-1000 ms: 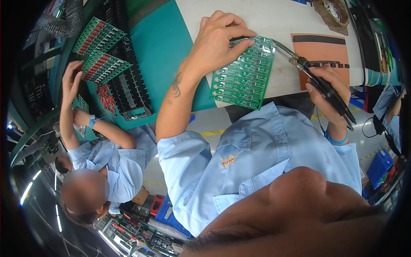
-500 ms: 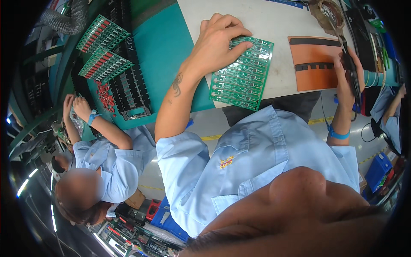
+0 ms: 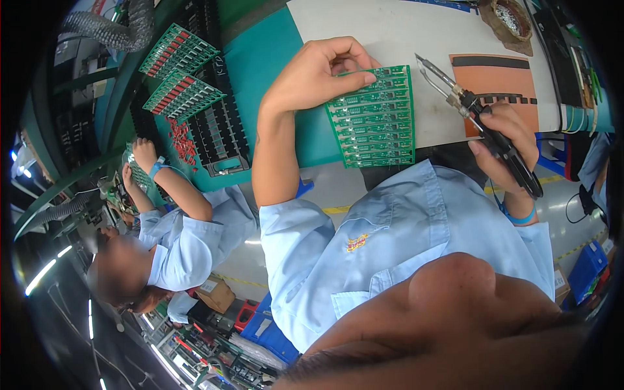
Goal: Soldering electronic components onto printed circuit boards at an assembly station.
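Note:
My left hand grips the upper edge of a green circuit board panel, its thumb on the face and its other fingers curled behind. The panel has several narrow rows of small parts and is tilted over the front edge of the white work surface. In my right hand is a soldering iron with a black handle and a thin metal tube beside its tip. That tip points up and left, to the right of the panel and apart from it.
An orange pad with black slotted strips lies behind the iron. Farther back sits a brown-rimmed bowl of silvery material. On the left, a black rack holds populated boards near loose red parts. A co-worker handles a board there.
My right hand has brought the soldering iron away from the bowl, left and toward me, its tip now near the panel. The panel has turned slightly in my left hand, whose fingers curl more.

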A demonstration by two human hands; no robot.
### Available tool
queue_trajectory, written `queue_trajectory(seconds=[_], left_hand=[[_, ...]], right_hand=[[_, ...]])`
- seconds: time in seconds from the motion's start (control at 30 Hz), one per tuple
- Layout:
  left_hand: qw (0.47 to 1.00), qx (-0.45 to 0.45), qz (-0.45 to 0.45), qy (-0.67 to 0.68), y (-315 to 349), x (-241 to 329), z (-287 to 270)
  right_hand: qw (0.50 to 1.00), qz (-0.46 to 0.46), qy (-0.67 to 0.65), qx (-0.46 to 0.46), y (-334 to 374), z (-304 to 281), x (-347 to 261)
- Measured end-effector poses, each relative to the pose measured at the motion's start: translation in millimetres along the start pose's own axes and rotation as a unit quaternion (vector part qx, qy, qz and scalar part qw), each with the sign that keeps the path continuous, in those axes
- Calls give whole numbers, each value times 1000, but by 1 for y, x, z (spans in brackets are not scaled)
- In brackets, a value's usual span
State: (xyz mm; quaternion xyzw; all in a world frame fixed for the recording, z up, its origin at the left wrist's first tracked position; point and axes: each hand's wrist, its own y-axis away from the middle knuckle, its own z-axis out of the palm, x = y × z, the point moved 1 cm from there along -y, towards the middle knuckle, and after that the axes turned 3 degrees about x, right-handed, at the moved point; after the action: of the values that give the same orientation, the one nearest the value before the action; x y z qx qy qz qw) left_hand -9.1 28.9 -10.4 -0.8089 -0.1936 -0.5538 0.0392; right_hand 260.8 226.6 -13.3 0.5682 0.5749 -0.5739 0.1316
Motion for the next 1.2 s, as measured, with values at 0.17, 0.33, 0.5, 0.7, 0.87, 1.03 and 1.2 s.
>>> queue_trajectory(seconds=[0.17,0.33,0.5,0.7,0.87,1.03,1.2], left_hand=[[993,-30,21,114,1,-1,-1],[991,-30,19,130,-1,-1,-1],[989,-20,34,145,-1,-1,1],[986,-23,41,159,0,2,2],[985,-24,32,171,0,2,3],[983,-25,24,179,1,2,3],[982,-25,25,183,1,2,4]], right_hand=[[999,-35,-21,-18,2,2,-6],[998,-48,-33,-40,1,5,-6],[996,-51,-35,-62,-1,9,-5],[996,-56,-25,-63,-4,11,-7],[996,-52,-27,-71,-6,12,-6],[996,-46,-30,-74,-8,11,-6],[996,-47,-31,-70,-7,13,-6]])
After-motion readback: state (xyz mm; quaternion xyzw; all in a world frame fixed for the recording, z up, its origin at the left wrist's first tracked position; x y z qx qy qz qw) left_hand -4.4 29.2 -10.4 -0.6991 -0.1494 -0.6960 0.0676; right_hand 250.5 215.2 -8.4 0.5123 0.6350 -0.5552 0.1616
